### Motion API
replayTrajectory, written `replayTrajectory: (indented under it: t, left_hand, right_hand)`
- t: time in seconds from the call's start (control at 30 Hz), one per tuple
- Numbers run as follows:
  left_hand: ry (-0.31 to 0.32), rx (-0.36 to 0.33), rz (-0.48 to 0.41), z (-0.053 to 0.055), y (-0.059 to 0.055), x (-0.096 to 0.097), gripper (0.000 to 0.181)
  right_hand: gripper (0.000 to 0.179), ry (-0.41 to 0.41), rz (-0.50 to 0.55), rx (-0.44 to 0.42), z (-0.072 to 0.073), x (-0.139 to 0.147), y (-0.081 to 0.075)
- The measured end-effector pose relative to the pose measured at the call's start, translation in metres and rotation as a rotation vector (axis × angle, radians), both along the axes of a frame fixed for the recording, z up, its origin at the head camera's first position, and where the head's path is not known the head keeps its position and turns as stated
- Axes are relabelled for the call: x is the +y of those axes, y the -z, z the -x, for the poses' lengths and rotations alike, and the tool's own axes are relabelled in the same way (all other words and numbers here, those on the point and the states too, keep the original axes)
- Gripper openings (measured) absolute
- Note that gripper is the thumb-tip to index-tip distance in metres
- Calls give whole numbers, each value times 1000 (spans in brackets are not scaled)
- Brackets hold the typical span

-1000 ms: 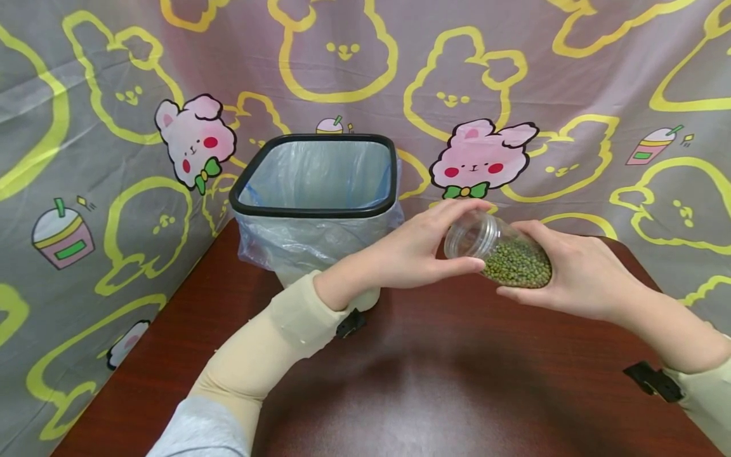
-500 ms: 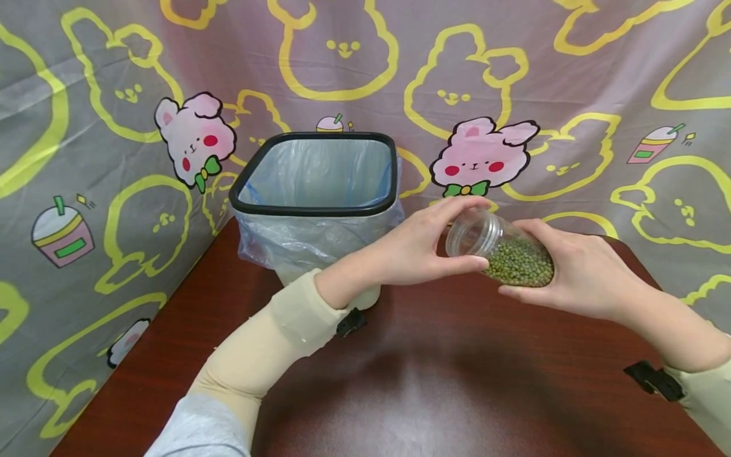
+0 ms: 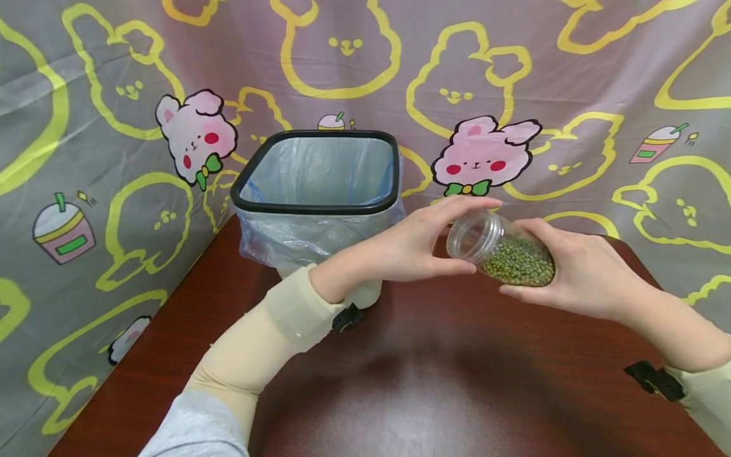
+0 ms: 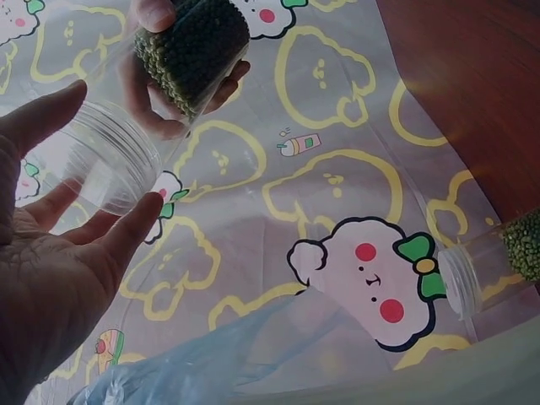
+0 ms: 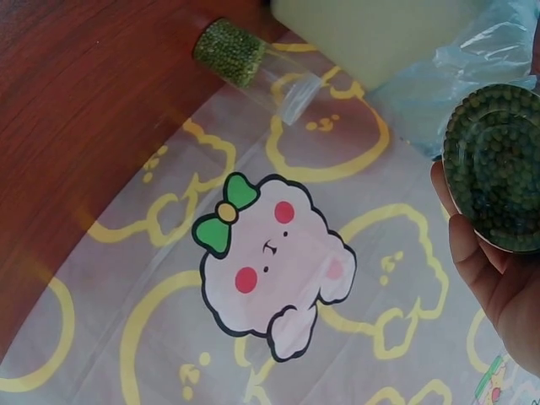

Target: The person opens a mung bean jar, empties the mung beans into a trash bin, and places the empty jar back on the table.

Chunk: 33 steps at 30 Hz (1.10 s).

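My right hand [image 3: 579, 270] grips the lower body of a clear jar [image 3: 502, 254] partly filled with green mung beans [image 3: 522, 263]. The jar is tilted, with its ridged clear end toward the left. Around that end my left hand [image 3: 411, 244] is spread, thumb below and fingers above, with a gap between palm and jar. In the left wrist view, the left thumb and fingertips stand right at the ridged rim [image 4: 126, 156], and some fingers show through the clear plastic. From the right wrist, the jar's round bean-filled base [image 5: 498, 169] is visible above my right fingers.
A bin [image 3: 314, 206] with a black rim and bluish plastic liner stands on the dark red table [image 3: 457, 381], left of the jar. A second jar of green beans [image 5: 232, 55] shows upright beside the bin in the wrist views. Rabbit-patterned cloth [image 3: 365, 57] hangs behind.
My left thumb has slid back left from the jar's side, and the upper fingers reach slightly farther right, spread wider. The right hand and its jar have barely moved.
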<state>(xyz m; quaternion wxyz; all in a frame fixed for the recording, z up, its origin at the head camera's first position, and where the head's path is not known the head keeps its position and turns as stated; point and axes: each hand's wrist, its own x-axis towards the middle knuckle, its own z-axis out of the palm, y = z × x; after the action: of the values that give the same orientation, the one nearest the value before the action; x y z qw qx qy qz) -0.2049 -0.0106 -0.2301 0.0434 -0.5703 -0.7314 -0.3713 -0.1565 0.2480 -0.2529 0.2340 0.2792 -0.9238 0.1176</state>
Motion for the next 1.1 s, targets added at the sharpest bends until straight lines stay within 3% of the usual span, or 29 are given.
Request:
replayTrajectory:
  t: [0.13,0.37,0.5,0.7,0.8,0.93,1.1]
  left_hand:
    - [3,-4,-15,0,0,0,70]
    - [-14,-83,-23,-2,2,0,69]
    - [-75,-94,8,-3,1,0,70]
    - [-156,-29,72,-3,1,0,74]
    - [-133,-15,62,-2,2,-2,80]
    - [-51,11,23,0,2,-6,84]
    - [29,59,3,1,1,-7,77]
  right_hand:
    - [81,-7,-4,5,1,0,-1]
    - [81,-1,-14,-6,1,0,-1]
    - [80,2,-20,-2,0,0,-1]
    - [80,2,-17,9,0,0,0]
    - [80,2,-14,9,0,0,0]
    - [80,-4,-12,13,0,0,0]
    - [80,-8,-16,15,-1,0,-1]
